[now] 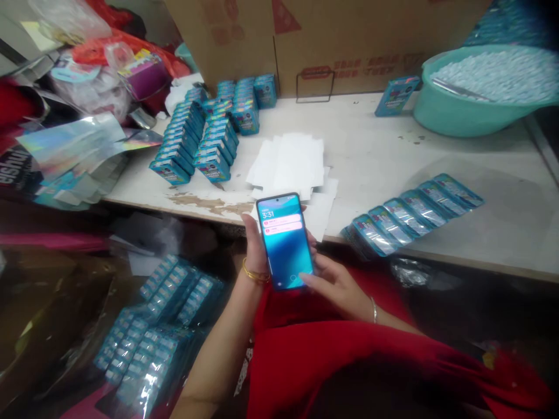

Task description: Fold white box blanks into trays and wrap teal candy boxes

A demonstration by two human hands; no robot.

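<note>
A smartphone (285,240) with a lit blue lock screen is held upright in front of my lap. My left hand (254,244) wraps around its left edge, a gold bangle on the wrist. My right hand (334,282) supports the phone's lower right, and its thumb rests on the bottom of the screen. Beyond the phone, a stack of white flat cards (290,163) lies on the white table (375,157). Rows of small blue boxes (205,134) stand to the left, and a fanned row of blue packets (410,214) lies to the right.
A teal basin (476,87) full of small white pieces sits at the back right, with one blue box (396,95) leaning beside it. A big cardboard box (323,41) stands behind. Wrapped bundles of blue boxes (152,326) lie below left. Bags and foil sheets clutter the left.
</note>
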